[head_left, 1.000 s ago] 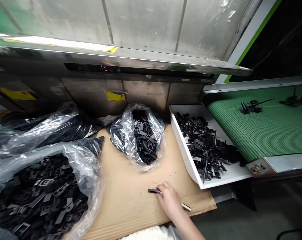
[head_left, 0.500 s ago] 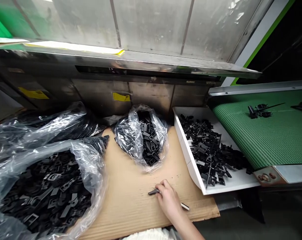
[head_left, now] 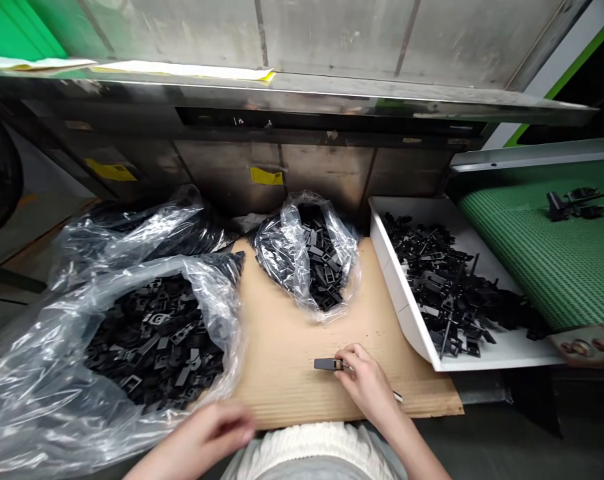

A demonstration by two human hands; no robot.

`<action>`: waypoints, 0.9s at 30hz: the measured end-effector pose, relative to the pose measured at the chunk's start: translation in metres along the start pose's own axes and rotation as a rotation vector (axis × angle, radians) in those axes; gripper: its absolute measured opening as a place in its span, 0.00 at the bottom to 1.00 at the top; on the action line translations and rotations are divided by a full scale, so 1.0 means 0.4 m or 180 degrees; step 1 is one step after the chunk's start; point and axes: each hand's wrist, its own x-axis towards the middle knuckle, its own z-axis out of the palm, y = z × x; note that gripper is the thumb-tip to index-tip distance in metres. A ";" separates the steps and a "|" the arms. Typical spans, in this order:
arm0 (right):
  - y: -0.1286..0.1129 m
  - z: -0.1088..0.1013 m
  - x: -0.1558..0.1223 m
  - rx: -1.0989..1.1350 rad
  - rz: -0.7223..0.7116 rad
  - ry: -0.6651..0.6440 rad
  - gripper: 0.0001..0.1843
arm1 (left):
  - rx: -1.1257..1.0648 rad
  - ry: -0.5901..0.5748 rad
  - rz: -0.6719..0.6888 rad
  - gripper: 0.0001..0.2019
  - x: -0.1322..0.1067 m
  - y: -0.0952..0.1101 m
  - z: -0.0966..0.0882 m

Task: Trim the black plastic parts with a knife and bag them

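Over cardboard (head_left: 282,333), right hand (head_left: 368,385) holds a tool (head_left: 327,364); left hand (head_left: 217,428) newly entered, grip unclear.

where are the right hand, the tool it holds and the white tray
right hand (head_left: 365,383), head view, back of the hand
tool (head_left: 326,364), head view, its dark end
white tray (head_left: 399,300), head view, left outer wall

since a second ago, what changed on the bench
The left hand has come into view at the bottom edge, blurred, beside the big bag. The right hand still grips the tool on the cardboard, about where it was. Small bag, tray and parts lie as before; only the camera swung left.
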 end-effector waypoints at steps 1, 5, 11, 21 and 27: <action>-0.023 -0.016 -0.012 0.0072 -0.0136 -0.0026 0.15 | -0.0061 0.0238 0.0123 0.09 0.028 0.051 0.003; -0.110 -0.089 -0.067 0.0655 -0.0895 -0.0118 0.14 | -0.0745 0.0249 0.0444 0.12 0.087 0.194 0.050; -0.109 -0.113 -0.086 0.2663 0.0012 0.0409 0.13 | -0.1773 0.0164 0.0427 0.10 0.052 0.220 0.067; -0.041 -0.023 -0.103 0.2651 0.0478 0.0129 0.22 | 0.0127 0.1540 0.1720 0.10 0.026 0.259 0.085; -0.069 -0.121 -0.141 0.0700 -0.0778 0.0669 0.19 | 0.0791 0.1991 0.1709 0.09 0.040 0.237 0.101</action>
